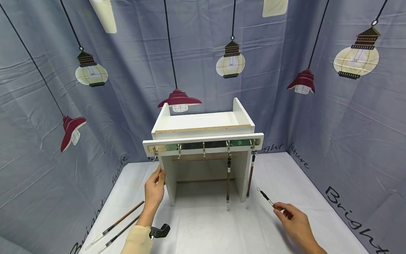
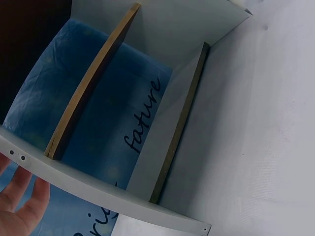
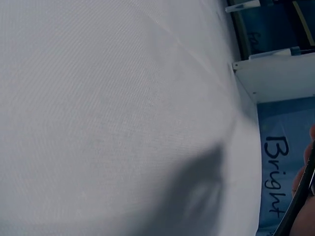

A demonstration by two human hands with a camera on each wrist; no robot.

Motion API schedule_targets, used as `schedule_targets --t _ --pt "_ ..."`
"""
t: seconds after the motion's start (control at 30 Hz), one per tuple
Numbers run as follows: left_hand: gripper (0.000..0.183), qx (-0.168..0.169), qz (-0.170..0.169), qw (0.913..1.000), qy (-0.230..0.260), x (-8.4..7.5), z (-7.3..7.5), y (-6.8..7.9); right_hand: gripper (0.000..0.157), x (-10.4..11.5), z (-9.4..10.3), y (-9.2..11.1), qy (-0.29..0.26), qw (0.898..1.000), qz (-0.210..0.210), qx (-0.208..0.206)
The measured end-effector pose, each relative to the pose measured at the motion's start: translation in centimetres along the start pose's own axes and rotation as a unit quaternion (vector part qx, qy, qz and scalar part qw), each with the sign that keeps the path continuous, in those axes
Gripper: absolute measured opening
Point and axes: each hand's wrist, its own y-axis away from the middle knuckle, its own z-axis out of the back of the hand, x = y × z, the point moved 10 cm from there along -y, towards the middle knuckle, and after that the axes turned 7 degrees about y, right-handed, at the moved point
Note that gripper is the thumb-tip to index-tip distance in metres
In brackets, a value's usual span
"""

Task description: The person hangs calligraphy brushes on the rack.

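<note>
A white wooden shelf with a hook rail across its front stands on the table. My left hand holds its left side panel, thumb at the front edge; fingers touch the outer face in the left wrist view. To the right, my right hand pinches a writing brush by its handle, its dark looped end pointing up toward the shelf. The brush's bristle end is hidden behind the hand. Two more brushes, an inner one and an outer one, hang bristles down from the rightmost hooks.
Left of the shelf, two brushes, one brown and one black, lie on the white tabletop, partly behind the left forearm. A grey-blue curtain printed with lamps surrounds the table. Three hooks at the left hold nothing.
</note>
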Motion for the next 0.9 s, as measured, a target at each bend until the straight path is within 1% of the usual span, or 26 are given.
schedule_targets --t 0.23,0.37,0.53,0.9 --pt "0.050 0.004 0.004 1.0000 -0.003 0.2 0.0 0.0 0.025 0.7 0.7 -0.2 -0.010 1.000 0.002 -0.015" --pt "0.051 0.006 0.010 0.9999 -0.004 0.3 0.0 0.0 0.027 1.4 1.2 -0.2 -0.020 0.999 0.018 -0.034" --pt "0.051 0.005 0.010 0.9999 -0.003 0.3 0.0 0.0 0.028 2.4 1.9 -0.2 -0.047 0.997 0.038 -0.057" --pt "0.049 0.001 0.005 1.0000 -0.004 0.1 0.0 0.0 0.031 4.4 2.8 -0.5 -0.079 0.994 0.052 -0.064"
